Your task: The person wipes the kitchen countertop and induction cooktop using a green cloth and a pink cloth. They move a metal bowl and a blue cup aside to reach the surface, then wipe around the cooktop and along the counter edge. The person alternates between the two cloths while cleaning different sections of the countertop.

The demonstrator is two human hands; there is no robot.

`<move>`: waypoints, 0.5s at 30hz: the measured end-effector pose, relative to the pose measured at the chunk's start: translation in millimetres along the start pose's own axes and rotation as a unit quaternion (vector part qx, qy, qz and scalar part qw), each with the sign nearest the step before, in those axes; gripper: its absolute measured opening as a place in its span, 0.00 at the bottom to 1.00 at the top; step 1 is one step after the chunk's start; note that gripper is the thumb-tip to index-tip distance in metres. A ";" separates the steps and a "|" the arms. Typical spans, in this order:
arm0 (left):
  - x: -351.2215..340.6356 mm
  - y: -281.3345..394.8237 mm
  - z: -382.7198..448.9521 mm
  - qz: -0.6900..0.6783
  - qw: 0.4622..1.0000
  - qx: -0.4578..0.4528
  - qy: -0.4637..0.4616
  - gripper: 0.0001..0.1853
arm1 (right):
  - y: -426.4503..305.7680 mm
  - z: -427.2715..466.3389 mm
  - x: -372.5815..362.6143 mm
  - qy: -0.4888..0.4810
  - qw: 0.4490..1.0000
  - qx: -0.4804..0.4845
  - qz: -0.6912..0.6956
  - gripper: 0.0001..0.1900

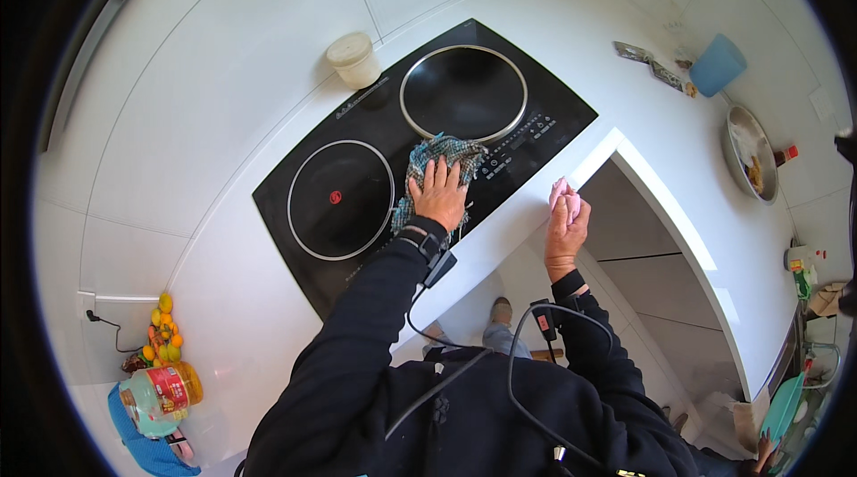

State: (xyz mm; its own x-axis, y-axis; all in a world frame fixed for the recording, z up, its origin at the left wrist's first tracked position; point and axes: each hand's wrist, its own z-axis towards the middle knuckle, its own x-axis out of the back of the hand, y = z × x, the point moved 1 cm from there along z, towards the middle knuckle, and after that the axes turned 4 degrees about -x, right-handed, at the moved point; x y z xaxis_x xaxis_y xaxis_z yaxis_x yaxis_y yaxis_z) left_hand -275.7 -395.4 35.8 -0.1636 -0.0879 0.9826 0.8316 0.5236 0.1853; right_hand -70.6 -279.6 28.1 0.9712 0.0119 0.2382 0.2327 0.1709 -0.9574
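Observation:
Spread out, my left hand (442,196) presses on a blue and brown woven cloth (428,156), which lies on the black glass cooktop (375,119) between its two ringed zones. The cloth's edge touches the right zone's ring and lies beside the touch controls (515,146). My right hand (567,229) is closed around a crumpled pink cloth (564,199), held over the counter's front edge. Most of the pink cloth is hidden inside my fingers.
A lidded tub (355,61) stands behind the cooktop. To the right are a blue cup (718,65) and a metal bowl (750,154) with food. Fruit (164,330) and an oil bottle (174,390) sit at left. Another person's hand (766,447) shows near a green basin (783,407). Cables hang from my wrists.

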 end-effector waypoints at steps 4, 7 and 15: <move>-3.1 20.4 -36.1 0.006 0.997 -0.066 -0.042 0.30 | 4.2 11.7 -0.7 0.014 0.999 -0.005 -0.036 0.19; -4.3 21.1 -34.0 0.011 0.998 -0.050 -0.035 0.29 | 3.9 27.5 -12.7 0.024 0.995 0.040 -0.084 0.19; -6.8 32.5 -37.7 -0.016 0.998 -0.060 0.001 0.30 | -1.0 40.3 -48.5 0.077 0.964 0.131 -0.216 0.16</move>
State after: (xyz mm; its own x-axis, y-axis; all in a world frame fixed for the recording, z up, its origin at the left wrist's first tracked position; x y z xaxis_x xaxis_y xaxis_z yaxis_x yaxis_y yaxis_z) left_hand -227.6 -409.7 35.6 -0.1891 -0.1046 0.9764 0.8835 0.4158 0.2157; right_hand -120.1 -240.6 24.0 0.7873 -0.2593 0.5594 0.6160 0.3702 -0.6953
